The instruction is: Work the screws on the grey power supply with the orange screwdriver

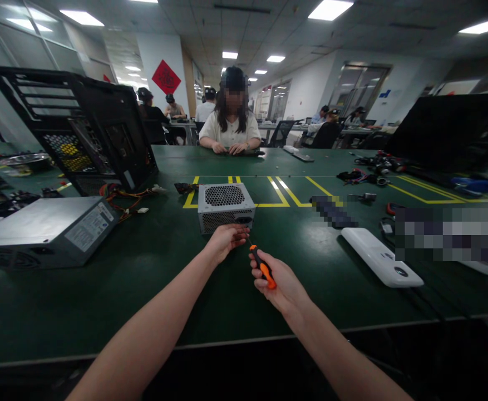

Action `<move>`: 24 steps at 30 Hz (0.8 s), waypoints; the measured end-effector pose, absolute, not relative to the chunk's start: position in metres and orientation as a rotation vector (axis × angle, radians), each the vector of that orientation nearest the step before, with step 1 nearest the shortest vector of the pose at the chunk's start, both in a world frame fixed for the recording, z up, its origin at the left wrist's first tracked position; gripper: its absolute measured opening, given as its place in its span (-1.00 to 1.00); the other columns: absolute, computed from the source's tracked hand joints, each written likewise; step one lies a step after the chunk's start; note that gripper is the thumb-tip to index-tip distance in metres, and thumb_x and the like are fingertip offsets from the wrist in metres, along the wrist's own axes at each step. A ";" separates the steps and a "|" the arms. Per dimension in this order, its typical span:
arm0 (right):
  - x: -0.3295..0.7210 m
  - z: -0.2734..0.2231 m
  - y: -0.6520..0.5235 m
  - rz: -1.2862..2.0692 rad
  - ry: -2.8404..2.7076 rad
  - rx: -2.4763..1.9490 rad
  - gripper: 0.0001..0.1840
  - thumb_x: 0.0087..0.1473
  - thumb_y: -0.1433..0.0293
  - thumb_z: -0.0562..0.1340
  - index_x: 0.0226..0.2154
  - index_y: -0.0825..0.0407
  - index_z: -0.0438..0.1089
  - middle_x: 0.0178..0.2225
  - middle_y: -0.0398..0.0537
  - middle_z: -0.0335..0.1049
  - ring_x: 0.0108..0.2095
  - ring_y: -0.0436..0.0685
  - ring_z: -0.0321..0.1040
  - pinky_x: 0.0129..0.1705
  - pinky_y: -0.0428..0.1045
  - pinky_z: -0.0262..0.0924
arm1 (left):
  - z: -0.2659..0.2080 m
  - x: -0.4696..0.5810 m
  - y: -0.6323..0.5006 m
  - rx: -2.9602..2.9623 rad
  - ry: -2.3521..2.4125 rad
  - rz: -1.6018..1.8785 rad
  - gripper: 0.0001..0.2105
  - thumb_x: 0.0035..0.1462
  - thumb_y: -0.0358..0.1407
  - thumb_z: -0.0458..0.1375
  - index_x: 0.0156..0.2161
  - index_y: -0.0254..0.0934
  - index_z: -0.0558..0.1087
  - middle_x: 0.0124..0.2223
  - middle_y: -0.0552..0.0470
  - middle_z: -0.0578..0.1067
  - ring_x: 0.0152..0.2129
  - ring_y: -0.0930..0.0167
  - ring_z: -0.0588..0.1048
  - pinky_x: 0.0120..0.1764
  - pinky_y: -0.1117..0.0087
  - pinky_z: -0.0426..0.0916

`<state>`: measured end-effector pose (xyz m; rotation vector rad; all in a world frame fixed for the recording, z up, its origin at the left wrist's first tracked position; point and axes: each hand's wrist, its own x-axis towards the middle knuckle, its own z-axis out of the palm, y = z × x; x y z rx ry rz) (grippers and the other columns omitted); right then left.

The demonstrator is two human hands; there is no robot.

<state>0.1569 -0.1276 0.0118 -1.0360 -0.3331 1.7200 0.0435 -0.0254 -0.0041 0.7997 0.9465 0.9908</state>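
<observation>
A grey power supply unit (226,207) with a honeycomb vent on top rests on the green table in front of me. My left hand (226,240) is at its near right corner, fingers closed together beside the screwdriver tip; whatever they may pinch is too small to see. In my right hand (280,278) is an orange and black screwdriver (264,267), its handle wrapped by the fingers. Its thin shaft points up and left to the near face of the unit, by the power socket (244,220). Whether the tip touches a screw cannot be made out.
To the left lie a second power supply (47,228), its coloured cables (129,203) and a black computer case (97,133). A white device (379,256) and cable bundles (364,177) are on the right. Across the table (164,301) sits a person (231,125).
</observation>
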 end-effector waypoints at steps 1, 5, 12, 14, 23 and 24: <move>0.156 0.011 -0.126 1.722 -0.337 -1.037 -0.83 0.05 0.44 0.11 -0.50 0.19 0.31 -0.63 -0.15 0.21 -0.70 -0.19 0.07 -0.78 -0.30 -0.11 | -0.004 0.043 -0.025 0.804 0.941 0.994 -0.75 -0.05 -0.66 -0.06 -0.35 -0.46 0.42 -0.32 -0.16 0.50 -0.54 0.52 0.45 -0.54 0.58 0.34; 0.154 0.011 -0.121 1.726 -0.338 -1.037 -0.82 0.06 0.44 0.11 -0.50 0.19 0.31 -0.63 -0.15 0.22 -0.71 -0.19 0.08 -0.78 -0.30 -0.09 | -0.002 0.044 -0.027 0.797 0.941 1.005 -0.78 -0.06 -0.66 -0.03 -0.38 -0.46 0.43 -0.35 -0.15 0.50 -0.57 0.53 0.44 -0.53 0.58 0.33; 0.149 0.010 -0.119 1.701 -0.362 -1.030 -0.87 0.01 0.44 0.15 -0.50 0.17 0.29 -0.63 -0.17 0.20 -0.70 -0.18 0.09 -0.78 -0.29 -0.12 | -0.002 0.044 -0.028 0.805 0.945 1.010 -0.79 -0.05 -0.64 -0.02 -0.37 -0.46 0.43 -0.33 -0.16 0.50 -0.54 0.51 0.45 -0.53 0.57 0.34; 0.147 0.010 -0.120 1.684 -0.378 -1.037 -0.90 -0.02 0.47 0.18 -0.52 0.14 0.26 -0.62 -0.17 0.21 -0.69 -0.18 0.09 -0.79 -0.29 -0.14 | -0.003 0.043 -0.028 0.811 0.941 1.010 -0.79 -0.04 -0.62 -0.02 -0.37 -0.45 0.43 -0.32 -0.16 0.50 -0.53 0.51 0.45 -0.53 0.57 0.35; 0.141 0.015 -0.120 1.664 -0.393 -1.133 -0.87 0.03 0.45 0.13 -0.51 0.13 0.22 -0.64 -0.19 0.20 -0.70 -0.17 0.09 -0.77 -0.28 -0.10 | -0.002 0.044 -0.029 0.807 0.947 1.016 -0.80 -0.02 -0.60 -0.04 -0.36 -0.45 0.42 -0.33 -0.15 0.50 -0.52 0.49 0.46 -0.50 0.53 0.36; 0.141 0.016 -0.120 1.666 -0.395 -1.138 -0.87 0.04 0.44 0.12 -0.50 0.14 0.23 -0.64 -0.19 0.20 -0.70 -0.17 0.09 -0.76 -0.28 -0.09 | -0.002 0.044 -0.030 0.808 0.945 1.017 -0.81 -0.02 -0.60 -0.03 -0.36 -0.45 0.42 -0.33 -0.16 0.50 -0.52 0.49 0.46 -0.49 0.52 0.37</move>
